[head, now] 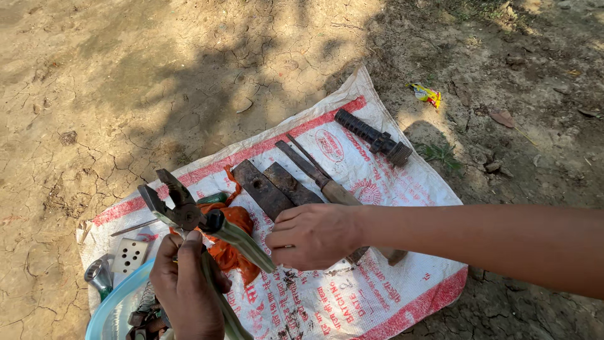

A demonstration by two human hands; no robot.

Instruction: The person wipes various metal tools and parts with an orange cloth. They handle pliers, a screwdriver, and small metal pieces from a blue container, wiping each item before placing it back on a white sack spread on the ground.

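Note:
My left hand [185, 286] grips a pair of pliers [189, 214] by their green handles, jaws apart and pointing up-left. My right hand [314, 236] reaches in from the right and rests on a white woven sack [377, 182], fingers curled; whether they hold anything is hidden. It lies over the wooden handle of a file [308, 167], beside two rusty flat plates [261, 186]. An orange cloth [236, 252] is bunched under the pliers.
A black ribbed cylinder [371, 135] lies at the sack's far end. A blue plastic tub [116, 302] with small metal parts, a white perforated plate [131, 255] and a thin rod [135, 226] sit at the left. Cracked dry earth surrounds the sack.

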